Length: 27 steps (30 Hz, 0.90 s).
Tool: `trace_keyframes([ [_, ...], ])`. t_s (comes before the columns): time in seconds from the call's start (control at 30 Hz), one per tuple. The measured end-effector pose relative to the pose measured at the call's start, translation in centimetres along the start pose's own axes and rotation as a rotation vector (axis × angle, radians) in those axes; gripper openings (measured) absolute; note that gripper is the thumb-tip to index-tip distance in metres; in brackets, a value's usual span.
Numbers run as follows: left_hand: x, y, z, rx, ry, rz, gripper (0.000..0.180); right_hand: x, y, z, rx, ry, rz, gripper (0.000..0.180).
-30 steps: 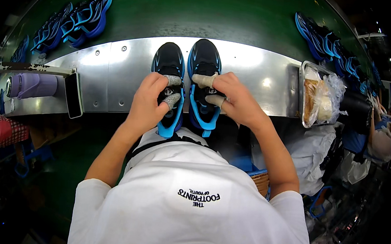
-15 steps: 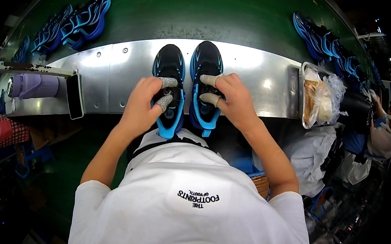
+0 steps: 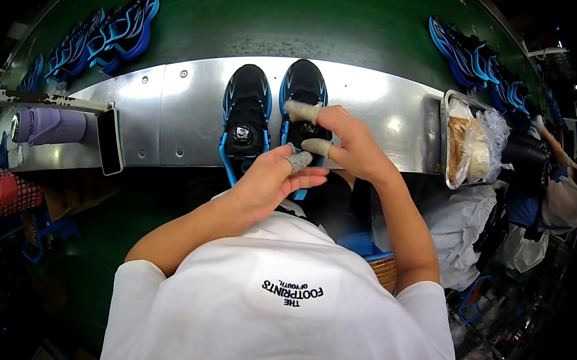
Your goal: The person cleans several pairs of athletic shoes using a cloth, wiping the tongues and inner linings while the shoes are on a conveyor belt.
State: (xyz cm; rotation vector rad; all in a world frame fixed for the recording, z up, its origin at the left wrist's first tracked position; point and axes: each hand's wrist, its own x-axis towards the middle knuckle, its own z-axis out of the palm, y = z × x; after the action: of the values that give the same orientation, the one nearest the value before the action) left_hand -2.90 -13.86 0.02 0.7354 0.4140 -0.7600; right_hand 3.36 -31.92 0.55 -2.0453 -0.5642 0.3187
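Observation:
Two black sneakers with bright blue trim lie side by side on the metal ledge, toes pointing away from me. The left sneaker stands untouched, a round dial showing on its tongue. At the right sneaker, my right hand has its beige-covered thumb and forefinger closed about the tongue, hiding that shoe's dial. My left hand is by the same shoe's ankle opening, fingers stretched out and apart, a grey finger cover on one digit. The shoe's heel is partly hidden behind this hand.
More blue-and-black sneakers sit on the green belt at far left, others at far right. Along the ledge are a purple bottle, a phone and a metal tray with bagged food. Another person's arm shows at right.
My left hand has left the left sneaker and moved right to the right sneaker, baring the left one's dial. My right hand stays at the right sneaker, its fingers slightly shifted.

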Motion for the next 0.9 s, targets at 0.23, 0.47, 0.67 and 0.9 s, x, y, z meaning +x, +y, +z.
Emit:
trace_keyframes([
  [0.23,0.6,-1.2,0.1,0.014,0.03,0.034,0.029,-0.7,0.3,1.3,-0.246,0.132,-0.031,0.054],
  [0.47,0.5,-1.1,0.5,0.064,0.04,0.0,0.028,-0.3,0.0,-0.1,0.059,-0.045,-0.068,0.046],
  [0.67,0.5,-1.1,0.1,0.051,0.031,0.007,0.029,-0.5,0.2,1.1,-0.262,0.144,-0.028,0.056],
  [0.9,0.7,-1.0,0.2,0.047,0.014,0.018,0.031,-0.4,0.6,1.4,-0.072,0.087,-0.067,0.047],
])
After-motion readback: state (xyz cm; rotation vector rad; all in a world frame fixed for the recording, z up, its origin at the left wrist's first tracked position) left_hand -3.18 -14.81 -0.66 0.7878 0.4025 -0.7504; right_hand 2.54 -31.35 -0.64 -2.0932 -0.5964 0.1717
